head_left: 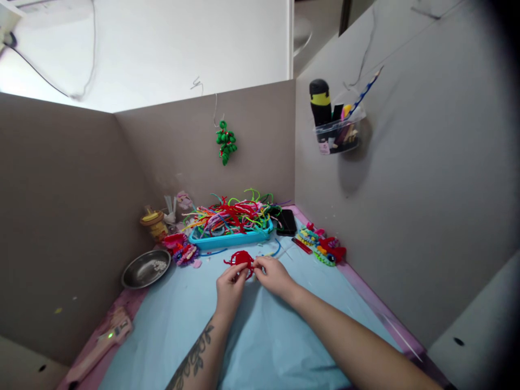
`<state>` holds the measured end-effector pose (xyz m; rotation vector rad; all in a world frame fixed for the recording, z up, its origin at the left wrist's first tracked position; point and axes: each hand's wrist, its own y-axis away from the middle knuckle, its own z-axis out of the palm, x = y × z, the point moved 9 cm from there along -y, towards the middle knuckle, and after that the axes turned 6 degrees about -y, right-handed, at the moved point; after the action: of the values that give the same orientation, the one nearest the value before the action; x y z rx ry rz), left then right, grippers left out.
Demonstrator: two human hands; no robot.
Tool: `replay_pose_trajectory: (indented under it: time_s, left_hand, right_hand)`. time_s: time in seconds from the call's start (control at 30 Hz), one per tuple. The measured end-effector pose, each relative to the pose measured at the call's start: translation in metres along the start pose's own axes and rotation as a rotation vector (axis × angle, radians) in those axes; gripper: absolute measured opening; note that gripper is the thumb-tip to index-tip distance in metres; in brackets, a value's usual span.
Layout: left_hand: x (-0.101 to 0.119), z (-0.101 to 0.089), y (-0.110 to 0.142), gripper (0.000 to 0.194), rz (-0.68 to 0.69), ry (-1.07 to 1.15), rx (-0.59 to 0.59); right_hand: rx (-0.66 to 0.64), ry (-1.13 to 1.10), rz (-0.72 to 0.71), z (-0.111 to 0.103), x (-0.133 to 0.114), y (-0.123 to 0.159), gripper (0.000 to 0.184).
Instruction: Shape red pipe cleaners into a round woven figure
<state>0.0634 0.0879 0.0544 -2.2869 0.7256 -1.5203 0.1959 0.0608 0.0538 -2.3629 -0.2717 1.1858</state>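
Observation:
Both my hands meet over a light blue table cover (pixel 260 336) and pinch a small red pipe-cleaner piece (pixel 240 258). My left hand (pixel 229 290) grips its lower left side with curled fingers. My right hand (pixel 274 275) pinches its right edge. Just behind the piece stands a turquoise tray (pixel 229 239) heaped with several coloured pipe cleaners (pixel 233 212).
A metal bowl (pixel 145 268) sits at the left, with a pink glue gun (pixel 103 344) nearer me. Finished colourful pieces (pixel 320 246) lie at the right edge, a black box (pixel 286 221) behind them. Cardboard walls enclose the desk; a green ornament (pixel 225 142) and a pen holder (pixel 337 132) hang on them.

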Motion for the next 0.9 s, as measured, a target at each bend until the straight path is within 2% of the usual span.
replay_pose_trajectory:
  time_s: [0.17, 0.4, 0.6, 0.9]
  left_hand:
    - [-0.004, 0.002, 0.0, 0.021, -0.005, 0.0, -0.009]
    - [-0.007, 0.002, -0.001, 0.02, -0.025, -0.042, -0.002]
    - [-0.013, 0.001, -0.001, 0.021, -0.089, -0.034, 0.005]
    - [-0.012, 0.002, -0.002, 0.021, -0.11, 0.017, -0.011]
  right_hand:
    - [0.005, 0.088, -0.041, 0.0, -0.004, 0.002, 0.013]
    - [-0.013, 0.131, -0.028, 0.001, -0.004, 0.001, 0.013]
    - [0.026, 0.064, -0.039, -0.002, -0.006, 0.002, 0.016]
    - [0.114, -0.117, -0.084, -0.009, -0.013, 0.005, 0.016]
